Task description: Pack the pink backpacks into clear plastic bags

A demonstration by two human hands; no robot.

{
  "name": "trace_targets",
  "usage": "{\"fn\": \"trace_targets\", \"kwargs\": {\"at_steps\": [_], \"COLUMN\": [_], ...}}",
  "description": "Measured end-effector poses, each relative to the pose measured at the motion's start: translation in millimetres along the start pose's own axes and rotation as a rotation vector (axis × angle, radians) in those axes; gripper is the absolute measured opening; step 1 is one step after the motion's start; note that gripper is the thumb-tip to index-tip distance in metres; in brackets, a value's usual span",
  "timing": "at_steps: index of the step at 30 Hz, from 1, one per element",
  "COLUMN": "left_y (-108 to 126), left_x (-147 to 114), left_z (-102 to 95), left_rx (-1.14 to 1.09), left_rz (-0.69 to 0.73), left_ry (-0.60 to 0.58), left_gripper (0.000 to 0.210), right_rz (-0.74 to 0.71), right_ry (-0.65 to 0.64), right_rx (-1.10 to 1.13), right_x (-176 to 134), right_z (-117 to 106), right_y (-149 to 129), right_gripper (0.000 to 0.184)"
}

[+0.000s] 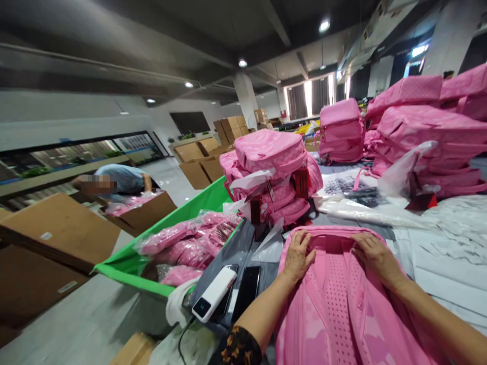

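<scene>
A pink backpack (338, 284) with a camouflage-like pattern lies in front of me, its dotted back panel and shoulder straps facing up. My left hand (299, 256) grips its upper left edge, fingers bent over the rim and thumb on the inner side. On the upper right edge, my right hand (375, 256) has its fingers curled over the fabric; part of the thumb is hidden. Just beyond the bag stands a pile of pink backpacks (272, 152) with dark red tags hanging from it.
Left of the table, a green bin (129, 276) holds plastic-wrapped pink bags. A white power bank (215, 294) and a black phone (247, 289) lie by my left forearm. Clear plastic bags (373, 213) cover the right side. A person (127, 177) bends over a carton.
</scene>
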State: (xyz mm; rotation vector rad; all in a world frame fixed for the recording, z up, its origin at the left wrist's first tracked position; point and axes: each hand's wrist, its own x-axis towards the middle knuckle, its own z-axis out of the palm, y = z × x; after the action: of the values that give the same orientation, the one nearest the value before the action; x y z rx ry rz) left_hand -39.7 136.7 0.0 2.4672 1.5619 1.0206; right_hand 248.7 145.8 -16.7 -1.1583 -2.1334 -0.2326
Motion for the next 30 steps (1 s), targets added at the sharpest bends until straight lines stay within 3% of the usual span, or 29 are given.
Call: {"fn": "trace_targets", "kwargs": {"at_steps": [5, 8, 10, 14, 18, 20, 22, 25, 28, 30], "left_y": [-5, -17, -24, -19, 12, 26, 33, 31, 27, 26], "left_x": [3, 36, 66, 100, 79, 65, 59, 62, 64, 65], "left_z": [-1.6, 16.1, 29.8, 38.6, 40.8, 48.8, 58.7, 70.8, 78.2, 80.7], "left_rx": [0.1, 0.153, 0.176, 0.19, 0.083, 0.033, 0.027, 0.034, 0.064, 0.078], "left_rz": [0.058, 0.003, -0.068, -0.151, -0.26, -0.294, -0.291, -0.303, -0.307, -0.295], "left_ry": [-0.268, -0.431, -0.462, -0.492, -0.532, -0.566, -0.542, -0.416, -0.338, -0.293], "left_gripper": [0.034, 0.025, 0.026, 0.049, 0.093, 0.101, 0.097, 0.081, 0.067, 0.061], "right_rz": [0.076, 0.245, 0.31, 0.334, 0.359, 0.392, 0.427, 0.444, 0.421, 0.353], "right_ry": [-0.216, -0.447, -0.54, -0.548, -0.523, -0.495, -0.463, -0.444, -0.47, -0.466], "right_rx": [0.031, 0.112, 0.136, 0.136, 0.11, 0.065, 0.006, -0.062, -0.097, -0.11], "right_x": [-10, 14, 41, 92, 104, 100, 97, 98, 82, 51], "right_z": [0, 17, 31, 48, 56, 61, 67, 65, 47, 29], "right_y": [2, 23, 43, 74, 82, 80, 75, 63, 36, 4], "right_gripper": [0.035, 0.032, 0.03, 0.022, 0.021, 0.024, 0.02, 0.019, 0.031, 0.039]}}
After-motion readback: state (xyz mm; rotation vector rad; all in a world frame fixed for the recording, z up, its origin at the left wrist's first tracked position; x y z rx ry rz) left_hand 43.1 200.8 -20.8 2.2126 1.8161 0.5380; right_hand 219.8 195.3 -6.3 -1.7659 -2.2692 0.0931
